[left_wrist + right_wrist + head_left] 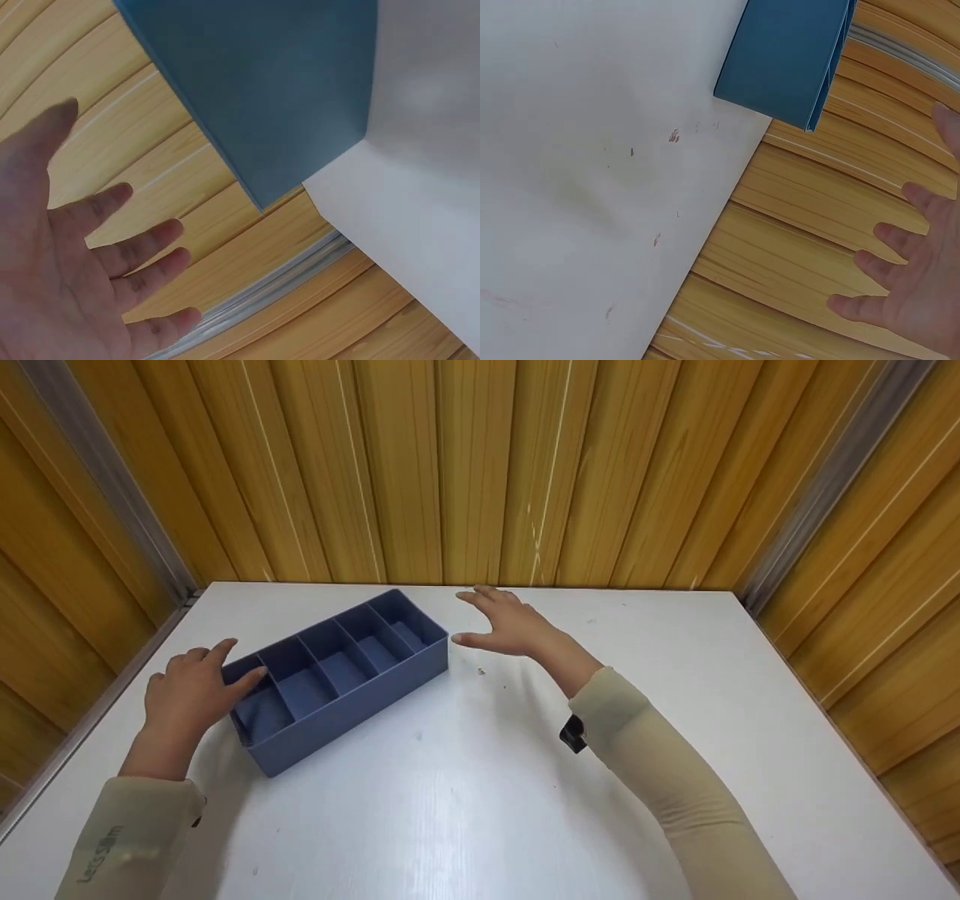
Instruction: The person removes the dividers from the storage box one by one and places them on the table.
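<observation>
Where left hand (187, 690) overlaps, tray (352, 709) partly hidden.

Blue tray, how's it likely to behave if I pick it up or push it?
The tray is probably stiff, since it keeps straight edges and crisp corners. It's likely light for its size: its sides look thin and no contents show. Pushed, it should slide rather than roll or tip, being long, low and flat on the table.

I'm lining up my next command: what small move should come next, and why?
Probably ease the right grip toward the blue box: that grip is open, just clear of one end, while the left grip is open by the opposite end.
</observation>
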The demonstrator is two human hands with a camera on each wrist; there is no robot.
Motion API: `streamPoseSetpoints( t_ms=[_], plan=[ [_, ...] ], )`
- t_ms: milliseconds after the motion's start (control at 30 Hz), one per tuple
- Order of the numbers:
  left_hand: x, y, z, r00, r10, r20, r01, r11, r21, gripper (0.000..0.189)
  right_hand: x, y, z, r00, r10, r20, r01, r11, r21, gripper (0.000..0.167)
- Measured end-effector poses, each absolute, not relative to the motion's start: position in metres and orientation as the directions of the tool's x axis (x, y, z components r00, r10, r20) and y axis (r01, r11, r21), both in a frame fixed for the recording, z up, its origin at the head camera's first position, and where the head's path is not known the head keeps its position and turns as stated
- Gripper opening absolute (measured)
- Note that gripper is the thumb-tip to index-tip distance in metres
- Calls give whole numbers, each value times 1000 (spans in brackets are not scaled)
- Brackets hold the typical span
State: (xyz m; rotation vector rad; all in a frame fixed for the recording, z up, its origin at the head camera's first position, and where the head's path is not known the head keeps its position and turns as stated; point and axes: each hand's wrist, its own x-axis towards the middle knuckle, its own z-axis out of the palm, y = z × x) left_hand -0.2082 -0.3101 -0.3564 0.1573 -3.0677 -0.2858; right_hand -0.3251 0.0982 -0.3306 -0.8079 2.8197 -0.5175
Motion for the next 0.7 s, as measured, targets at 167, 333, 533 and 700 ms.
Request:
streamPoseSetpoints(
  t_ms=[167,333,533,700],
  plan=[
    [-208,-320,-353,-971,-221,-92,-236,949,207,78,-333,90,-331,-821,-567,-72,-488,761,-429,79],
    [-210,-326,-355,-940,-259,-221,-303,933,196,72,-338,79,-335,-836,-546,-58,-473,768,-431,77],
    [-214,-330,-364,-917,-286,-278,-344,920,189,72,-351,59,-342,-855,-516,-44,-451,784,-427,70],
    [-221,-330,-371,-911,-302,-280,-359,916,181,72,-361,47,-351,-871,-489,-39,-429,798,-424,63]
  ],
)
